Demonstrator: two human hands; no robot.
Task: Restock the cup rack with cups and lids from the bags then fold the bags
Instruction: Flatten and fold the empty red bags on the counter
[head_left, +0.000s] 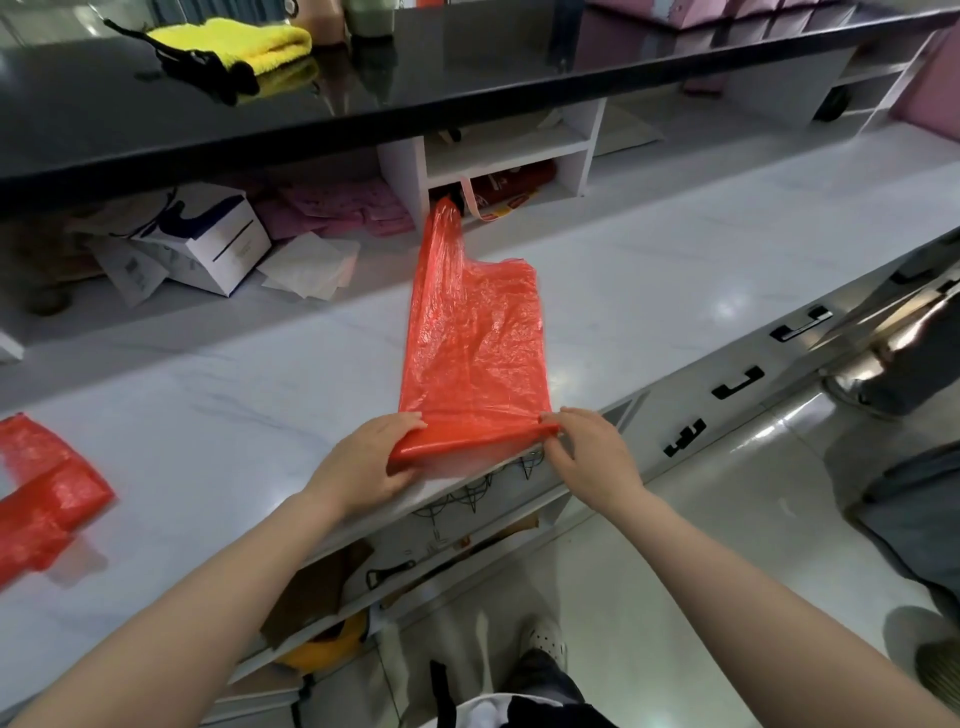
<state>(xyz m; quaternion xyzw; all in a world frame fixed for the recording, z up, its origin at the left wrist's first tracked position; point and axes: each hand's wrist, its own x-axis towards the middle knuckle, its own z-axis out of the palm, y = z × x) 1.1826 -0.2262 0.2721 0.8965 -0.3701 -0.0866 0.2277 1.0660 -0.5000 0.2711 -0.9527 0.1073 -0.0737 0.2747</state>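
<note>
A red plastic bag (475, 332) lies flat and lengthwise on the white counter (234, 395), its handle end pointing away toward the shelves. Its near end is folded over into a narrow band at the counter's front edge. My left hand (371, 460) grips the left end of that folded band, thumb underneath. My right hand (589, 452) pinches the band's right corner. A second red bag (44, 493) lies folded at the far left of the counter. No cups, lids or cup rack are in view.
A black upper counter (467, 67) carries a yellow cloth (244, 41). Under it are white shelves (498, 156), a white box (213, 244), pink packets and papers. Open shelves with clutter sit below the counter edge. A person's legs stand at the right.
</note>
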